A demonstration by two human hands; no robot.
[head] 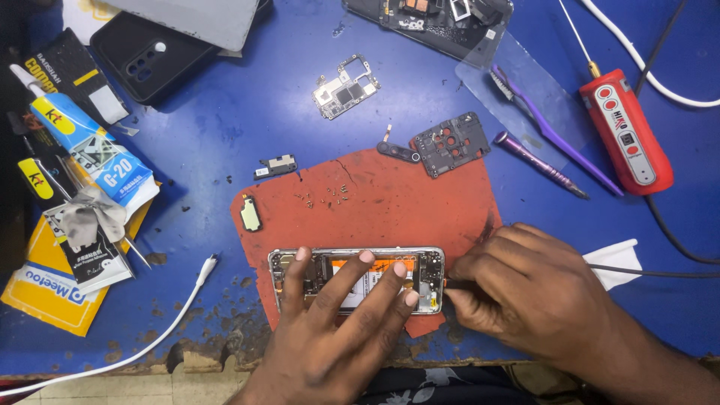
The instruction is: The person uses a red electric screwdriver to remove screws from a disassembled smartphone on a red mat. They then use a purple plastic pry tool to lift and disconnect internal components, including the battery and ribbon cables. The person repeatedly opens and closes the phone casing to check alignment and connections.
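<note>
An opened phone (352, 259) lies back-side up on a red mat (390, 199), its internals and an orange part showing. My left hand (330, 322) rests flat on it, fingers spread across the frame, pressing it down. My right hand (525, 289) is closed around a thin dark tool (453, 284) whose tip meets the phone's right end; a black cable (660, 273) trails off to the right from this hand. Several tiny screws (326, 198) lie scattered on the mat above the phone.
On the blue table (225, 127) lie a circuit board (346, 87), a black cover plate (450, 144), small parts (274, 166), a purple brush (551, 131), a purple screwdriver (540, 165), a red device (626, 133), glue tubes (90, 146), a black phone case (154, 52) and a white cable (150, 337).
</note>
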